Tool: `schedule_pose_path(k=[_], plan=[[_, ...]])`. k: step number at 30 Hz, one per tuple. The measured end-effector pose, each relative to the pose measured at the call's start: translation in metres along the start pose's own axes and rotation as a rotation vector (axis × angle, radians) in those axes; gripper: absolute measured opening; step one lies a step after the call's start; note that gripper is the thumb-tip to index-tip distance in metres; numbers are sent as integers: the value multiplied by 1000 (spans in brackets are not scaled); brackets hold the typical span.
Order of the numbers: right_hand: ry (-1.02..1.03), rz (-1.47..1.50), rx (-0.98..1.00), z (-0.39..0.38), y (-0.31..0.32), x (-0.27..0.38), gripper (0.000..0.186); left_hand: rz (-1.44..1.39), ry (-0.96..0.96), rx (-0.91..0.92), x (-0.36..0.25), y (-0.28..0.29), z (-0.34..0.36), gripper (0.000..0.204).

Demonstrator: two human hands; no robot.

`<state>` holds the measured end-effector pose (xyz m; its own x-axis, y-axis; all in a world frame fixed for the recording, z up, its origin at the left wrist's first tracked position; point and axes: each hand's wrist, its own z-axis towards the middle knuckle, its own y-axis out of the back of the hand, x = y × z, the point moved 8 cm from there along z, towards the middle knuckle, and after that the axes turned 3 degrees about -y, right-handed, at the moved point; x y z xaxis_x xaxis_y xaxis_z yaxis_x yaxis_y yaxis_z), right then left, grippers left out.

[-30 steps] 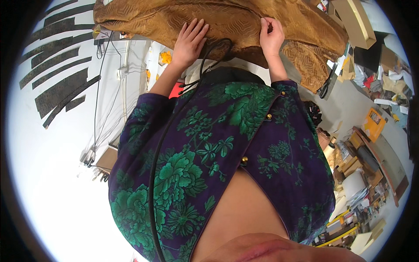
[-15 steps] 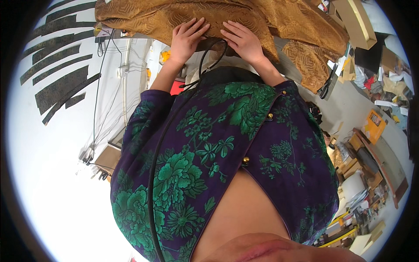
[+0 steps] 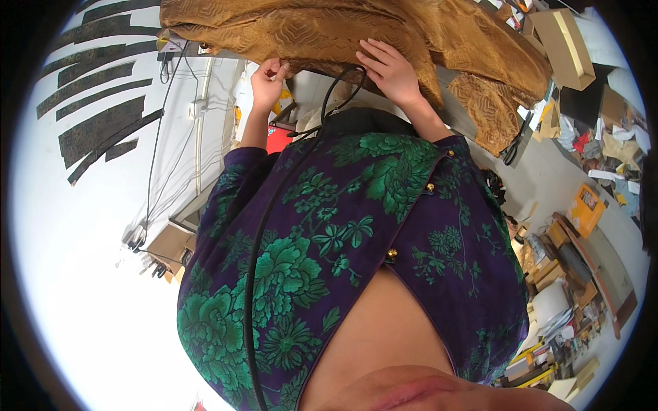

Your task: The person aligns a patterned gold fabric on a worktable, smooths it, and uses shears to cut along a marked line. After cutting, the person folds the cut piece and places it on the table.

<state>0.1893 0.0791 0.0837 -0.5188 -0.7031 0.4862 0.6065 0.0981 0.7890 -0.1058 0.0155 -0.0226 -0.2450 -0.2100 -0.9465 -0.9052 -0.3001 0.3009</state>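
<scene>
A large piece of golden-brown patterned fabric (image 3: 308, 31) stretches across the top of the view, in front of me. My left hand (image 3: 267, 85) has its fingers closed in a pinch on the fabric's near edge. My right hand (image 3: 389, 75) lies on the fabric to the right, fingers outstretched and fairly flat. A black cable (image 3: 327, 103) loops up between my hands near that edge and runs down over my purple and green jacket. A smaller hanging section of the same fabric (image 3: 490, 109) is at the right, beside a black-handled tool (image 3: 510, 147), apparently scissors.
Dark strips (image 3: 96, 133) are on the white surface at left, beside hanging wires and a wall socket (image 3: 193, 109). A cardboard box (image 3: 562, 48) stands at upper right. Scraps, boards (image 3: 593, 260) and an orange package (image 3: 588, 209) crowd the right side.
My right hand has gone from a pinch at the fabric to outstretched fingers, further left. My left hand has moved down and left from lying flat to pinching the near edge.
</scene>
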Motion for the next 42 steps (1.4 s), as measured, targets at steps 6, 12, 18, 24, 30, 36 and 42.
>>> schedule_pose_path(k=[6,12,18,24,30,36,42], plan=[[-7,7,-1,1,-1,1,38,180,54,-66,7,15,-9,11],[-44,0,2,-2,1,-3,33,386,-710,100,-183,-70,10,31],[-255,309,-94,-2,23,-22,21,863,-932,386,-157,-160,18,56],[-779,-168,-357,-53,78,-162,56,979,-969,428,-173,-166,17,97],[-1084,-36,-25,-84,0,-250,91,964,-966,591,-174,-168,26,106],[-1390,210,-239,-112,-17,-271,61,870,-970,629,-182,-172,25,104],[-1971,235,-415,-174,7,-219,112,886,-878,675,-179,-157,13,104]])
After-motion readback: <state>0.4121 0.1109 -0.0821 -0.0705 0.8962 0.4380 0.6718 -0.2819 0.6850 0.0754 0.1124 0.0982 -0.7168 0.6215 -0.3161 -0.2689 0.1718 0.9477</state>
